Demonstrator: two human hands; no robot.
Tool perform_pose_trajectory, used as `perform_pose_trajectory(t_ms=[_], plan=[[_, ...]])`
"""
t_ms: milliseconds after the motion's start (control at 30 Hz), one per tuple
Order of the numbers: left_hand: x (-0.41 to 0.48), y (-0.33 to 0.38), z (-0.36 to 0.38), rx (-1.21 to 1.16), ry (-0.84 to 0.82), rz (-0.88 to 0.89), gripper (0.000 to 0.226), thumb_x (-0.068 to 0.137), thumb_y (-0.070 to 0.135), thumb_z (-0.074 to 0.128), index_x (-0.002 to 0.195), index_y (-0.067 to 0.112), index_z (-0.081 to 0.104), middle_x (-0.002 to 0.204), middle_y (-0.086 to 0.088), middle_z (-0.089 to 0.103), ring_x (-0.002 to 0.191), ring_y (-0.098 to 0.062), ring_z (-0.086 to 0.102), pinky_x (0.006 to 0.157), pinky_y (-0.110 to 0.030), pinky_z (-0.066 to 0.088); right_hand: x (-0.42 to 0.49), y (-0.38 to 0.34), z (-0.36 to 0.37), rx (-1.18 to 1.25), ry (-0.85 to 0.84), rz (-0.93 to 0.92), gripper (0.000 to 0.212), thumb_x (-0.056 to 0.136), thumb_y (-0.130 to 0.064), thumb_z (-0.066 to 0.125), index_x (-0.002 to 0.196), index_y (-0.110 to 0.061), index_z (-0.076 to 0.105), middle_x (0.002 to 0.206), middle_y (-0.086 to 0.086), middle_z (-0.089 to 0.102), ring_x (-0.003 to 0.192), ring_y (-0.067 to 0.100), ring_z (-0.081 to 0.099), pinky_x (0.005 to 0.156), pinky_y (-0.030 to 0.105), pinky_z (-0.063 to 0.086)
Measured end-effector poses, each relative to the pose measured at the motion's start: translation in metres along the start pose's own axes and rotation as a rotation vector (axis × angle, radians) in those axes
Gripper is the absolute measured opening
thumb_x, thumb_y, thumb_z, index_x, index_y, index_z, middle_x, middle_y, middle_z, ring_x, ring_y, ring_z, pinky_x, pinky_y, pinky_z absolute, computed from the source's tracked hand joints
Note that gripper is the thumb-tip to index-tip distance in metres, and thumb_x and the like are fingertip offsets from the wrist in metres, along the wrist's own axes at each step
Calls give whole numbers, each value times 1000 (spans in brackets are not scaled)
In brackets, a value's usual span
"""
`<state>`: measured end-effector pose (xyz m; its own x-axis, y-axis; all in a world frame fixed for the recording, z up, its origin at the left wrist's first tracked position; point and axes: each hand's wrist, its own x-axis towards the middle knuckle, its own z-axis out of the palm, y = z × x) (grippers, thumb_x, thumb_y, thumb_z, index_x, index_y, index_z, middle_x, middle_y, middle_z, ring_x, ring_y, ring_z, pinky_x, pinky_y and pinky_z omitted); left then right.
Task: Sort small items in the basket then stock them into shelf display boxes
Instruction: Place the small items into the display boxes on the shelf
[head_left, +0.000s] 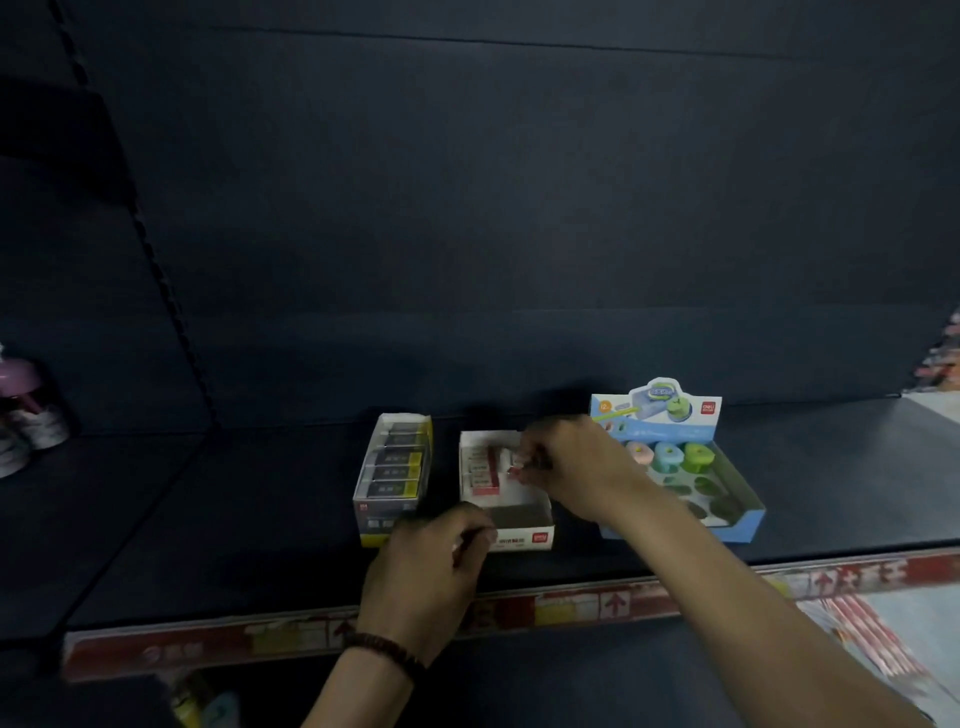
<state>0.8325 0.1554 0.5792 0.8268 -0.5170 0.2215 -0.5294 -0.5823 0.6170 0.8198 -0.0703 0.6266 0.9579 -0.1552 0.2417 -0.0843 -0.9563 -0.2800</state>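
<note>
Three display boxes stand on a dark shelf. The middle one is a white box (540, 506) with red-and-white erasers (483, 467) stacked at its back left. My right hand (571, 465) reaches over its right side and pinches a small red-and-white eraser (514, 464) just above the stack. My left hand (431, 577), with a bead bracelet on the wrist, rests against the box's front left corner with fingers curled. Left of it stands a box of black-and-yellow erasers (396, 467). To the right sits a blue box (737, 519) holding pink, blue and green round items (670, 454). The basket is out of view.
A red price strip (571, 605) runs along the shelf's front edge. A pink bottle and white objects (26, 410) stand on the neighbouring shelf at far left. Colourful packaging (940, 358) shows at the far right. A dark back panel rises behind the boxes.
</note>
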Motion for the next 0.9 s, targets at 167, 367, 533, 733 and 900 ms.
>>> perform_pose_trajectory(t_ms=[167, 367, 533, 733, 900], plan=[[4, 0, -5, -48, -69, -48, 10, 101, 48, 60, 100, 43, 68, 99, 29, 69, 95, 10, 61, 86, -29, 57, 11, -4, 10, -159, -99, 3, 7, 92, -31, 74, 98, -27, 77, 107, 3, 75, 101, 29, 72, 82, 38, 59], [5, 3, -9, -94, -80, -60, 10, 100, 46, 63, 96, 42, 71, 96, 31, 70, 94, 11, 62, 85, -28, 58, 16, -17, 13, -282, -135, 26, 13, 96, -29, 71, 106, -28, 78, 119, 3, 73, 110, 28, 70, 82, 36, 54], [5, 8, -12, -90, -139, -94, 8, 102, 46, 61, 98, 43, 67, 103, 27, 68, 99, 9, 61, 87, -25, 58, 17, -19, 13, -299, -169, 53, 16, 95, -34, 73, 108, -26, 79, 113, 1, 75, 106, 26, 71, 78, 33, 52], [-5, 20, -18, -523, -136, -101, 22, 108, 21, 49, 117, 39, 40, 105, 8, 66, 84, -1, 64, 73, -21, 57, 18, -4, -11, -63, -347, 3, 24, 105, -22, 57, 111, -24, 80, 112, -3, 74, 103, 17, 70, 91, 33, 56], [-4, 26, -27, -939, 7, -97, 19, 110, 9, 47, 120, 15, 62, 106, -4, 78, 99, -22, 75, 84, -33, 62, 2, -1, -17, 272, 58, 25, 27, 100, -16, 63, 108, -35, 81, 99, -19, 79, 93, -3, 71, 86, 18, 53]])
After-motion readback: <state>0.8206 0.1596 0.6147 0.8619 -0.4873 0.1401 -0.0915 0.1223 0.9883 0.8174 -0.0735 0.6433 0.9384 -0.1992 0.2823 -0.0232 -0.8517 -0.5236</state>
